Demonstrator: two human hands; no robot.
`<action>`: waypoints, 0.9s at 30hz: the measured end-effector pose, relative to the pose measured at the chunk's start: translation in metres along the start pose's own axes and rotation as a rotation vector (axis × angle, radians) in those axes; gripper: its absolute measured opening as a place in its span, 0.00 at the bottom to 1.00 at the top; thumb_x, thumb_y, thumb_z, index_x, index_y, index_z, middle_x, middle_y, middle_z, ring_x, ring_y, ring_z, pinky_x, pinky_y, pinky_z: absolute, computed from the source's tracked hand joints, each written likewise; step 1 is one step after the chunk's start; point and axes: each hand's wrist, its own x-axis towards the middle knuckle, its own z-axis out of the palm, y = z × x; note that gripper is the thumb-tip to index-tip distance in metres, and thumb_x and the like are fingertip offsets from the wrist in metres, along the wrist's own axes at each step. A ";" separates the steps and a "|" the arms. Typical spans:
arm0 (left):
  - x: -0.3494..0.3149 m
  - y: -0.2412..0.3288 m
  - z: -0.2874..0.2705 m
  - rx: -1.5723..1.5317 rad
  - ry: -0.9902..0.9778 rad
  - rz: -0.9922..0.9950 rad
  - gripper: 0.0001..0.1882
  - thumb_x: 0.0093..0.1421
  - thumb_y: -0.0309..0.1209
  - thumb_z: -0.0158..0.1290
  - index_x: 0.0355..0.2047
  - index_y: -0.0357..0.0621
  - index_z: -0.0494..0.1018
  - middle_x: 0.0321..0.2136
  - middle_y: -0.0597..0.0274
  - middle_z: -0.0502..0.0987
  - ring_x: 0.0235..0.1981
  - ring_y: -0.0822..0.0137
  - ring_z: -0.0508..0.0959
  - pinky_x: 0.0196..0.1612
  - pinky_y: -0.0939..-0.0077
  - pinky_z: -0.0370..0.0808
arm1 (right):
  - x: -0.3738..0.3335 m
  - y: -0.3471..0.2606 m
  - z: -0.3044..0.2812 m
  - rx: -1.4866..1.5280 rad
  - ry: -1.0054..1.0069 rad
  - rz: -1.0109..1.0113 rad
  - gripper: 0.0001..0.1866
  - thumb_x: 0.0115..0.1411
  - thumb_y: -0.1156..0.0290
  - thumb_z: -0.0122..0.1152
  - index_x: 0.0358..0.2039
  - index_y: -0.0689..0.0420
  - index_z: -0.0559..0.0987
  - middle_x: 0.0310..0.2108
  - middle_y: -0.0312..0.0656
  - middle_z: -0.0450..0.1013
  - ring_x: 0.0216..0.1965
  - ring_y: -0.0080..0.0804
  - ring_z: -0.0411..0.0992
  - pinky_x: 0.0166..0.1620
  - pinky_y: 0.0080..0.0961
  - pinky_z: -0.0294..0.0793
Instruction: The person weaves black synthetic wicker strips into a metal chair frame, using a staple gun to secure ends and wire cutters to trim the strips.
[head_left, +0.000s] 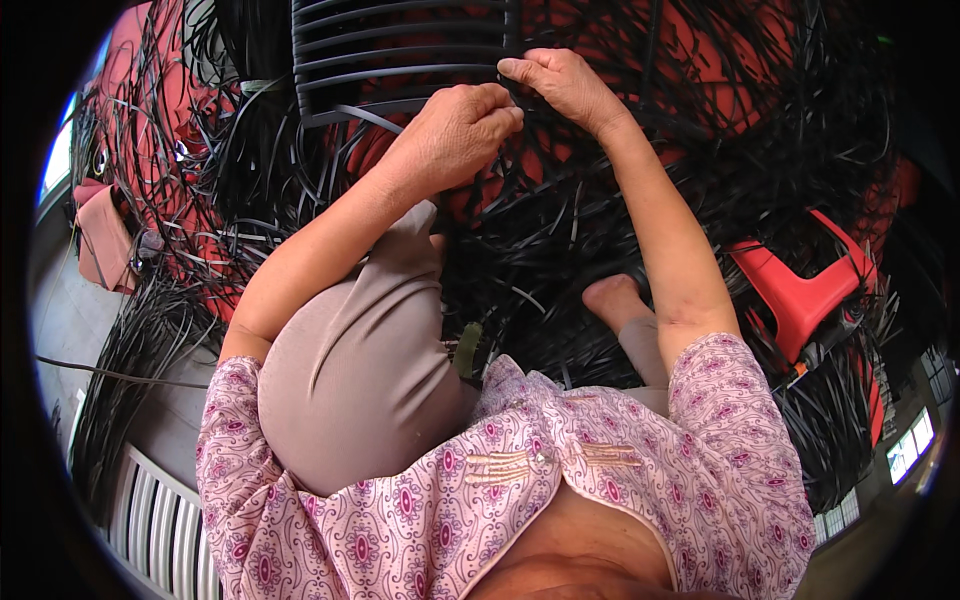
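Note:
A dark frame (300, 60) wrapped across with several black flat strips lies at the top in front of me. My left hand (460, 135) is closed just below its near edge, thumb against curled fingers; whatever they grip is lost against the dark background. At the frame's right corner, my right hand (562, 85) pinches the end of a black plastic strip (420, 73) between thumb and fingers. The hands are close together but apart. One loose strip (365, 117) bends from the frame's near edge toward my left wrist.
Tangled black strips (560, 225) cover red material (690, 50) around me. A thick bundle of strips (255, 150) hangs left of the frame. A red plastic stool (805, 290) lies at the right. A pale slatted metal piece (165, 520) is at lower left.

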 end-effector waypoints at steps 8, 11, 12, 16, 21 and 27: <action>-0.002 0.009 -0.001 0.007 -0.050 -0.107 0.13 0.62 0.33 0.50 0.35 0.35 0.77 0.25 0.55 0.78 0.26 0.67 0.76 0.33 0.72 0.73 | -0.004 -0.007 0.000 -0.126 0.037 -0.050 0.19 0.60 0.56 0.63 0.25 0.61 0.78 0.18 0.35 0.70 0.23 0.21 0.65 0.29 0.26 0.67; -0.003 0.011 0.000 -0.022 -0.056 -0.107 0.13 0.62 0.33 0.50 0.36 0.35 0.77 0.25 0.55 0.78 0.27 0.68 0.77 0.34 0.71 0.73 | -0.007 -0.002 0.008 -0.243 0.169 -0.168 0.21 0.61 0.54 0.61 0.24 0.61 0.76 0.17 0.48 0.68 0.20 0.36 0.67 0.28 0.32 0.68; -0.004 0.009 -0.001 -0.012 -0.056 -0.108 0.13 0.62 0.33 0.50 0.36 0.35 0.77 0.25 0.55 0.78 0.27 0.68 0.76 0.34 0.71 0.73 | -0.008 -0.004 0.009 -0.295 0.179 -0.167 0.23 0.61 0.51 0.59 0.24 0.60 0.76 0.20 0.49 0.70 0.24 0.41 0.70 0.31 0.35 0.69; -0.004 0.005 0.001 0.015 -0.009 -0.045 0.14 0.62 0.34 0.50 0.32 0.33 0.76 0.22 0.48 0.77 0.25 0.57 0.78 0.32 0.65 0.74 | -0.011 -0.004 0.017 -0.482 0.245 -0.215 0.26 0.63 0.46 0.53 0.25 0.60 0.77 0.23 0.52 0.75 0.31 0.52 0.76 0.36 0.43 0.75; -0.005 0.007 0.001 0.001 0.018 -0.024 0.14 0.62 0.34 0.50 0.31 0.32 0.75 0.20 0.47 0.76 0.23 0.55 0.78 0.31 0.63 0.74 | -0.011 0.001 0.022 -0.571 0.313 -0.289 0.27 0.64 0.47 0.50 0.25 0.60 0.77 0.22 0.51 0.76 0.29 0.52 0.76 0.35 0.43 0.76; -0.005 0.007 -0.016 -0.281 0.052 -0.181 0.12 0.64 0.34 0.50 0.39 0.40 0.77 0.23 0.74 0.72 0.22 0.84 0.67 0.23 0.89 0.62 | -0.009 -0.002 0.014 -0.341 0.292 -0.273 0.26 0.66 0.48 0.51 0.24 0.61 0.76 0.17 0.45 0.72 0.21 0.41 0.72 0.28 0.33 0.72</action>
